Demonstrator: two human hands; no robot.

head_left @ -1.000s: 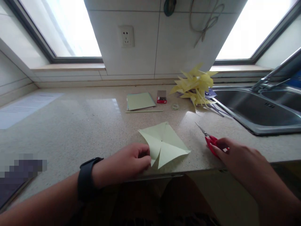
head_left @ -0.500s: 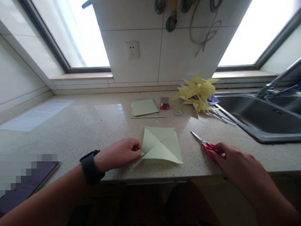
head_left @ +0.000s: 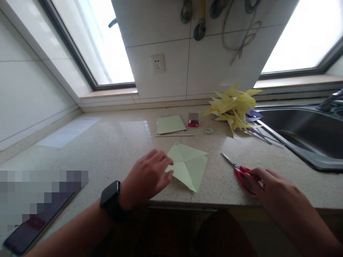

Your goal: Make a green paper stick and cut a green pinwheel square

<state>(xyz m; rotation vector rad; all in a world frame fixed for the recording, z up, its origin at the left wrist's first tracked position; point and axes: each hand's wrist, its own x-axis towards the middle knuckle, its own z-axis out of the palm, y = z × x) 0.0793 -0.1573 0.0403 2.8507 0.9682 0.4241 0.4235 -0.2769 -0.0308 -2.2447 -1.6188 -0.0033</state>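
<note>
A square of pale green paper (head_left: 191,162) with diagonal creases and cuts lies turned at an angle near the counter's front edge. My left hand (head_left: 148,176), wearing a dark watch, is over its left corner with thumb and forefinger apart. That corner is partly hidden by the hand. On the right, my right hand (head_left: 276,189) grips the red handles of a pair of scissors (head_left: 242,175). The scissors rest low at the counter, their blades pointing away to the upper left and looking closed.
Behind the square are a stack of paper (head_left: 171,124), a thin stick (head_left: 174,135), a small red box (head_left: 193,120) and a tape roll (head_left: 208,131). Yellow paper pinwheels (head_left: 233,107) lie beside the sink (head_left: 302,142). A printed sheet (head_left: 69,132) and a phone (head_left: 29,228) are at left.
The paper square has turned clockwise. My left hand has opened from a pinch at its lower left corner and moved over its left side. The right hand still holds the scissors; the view has shifted.
</note>
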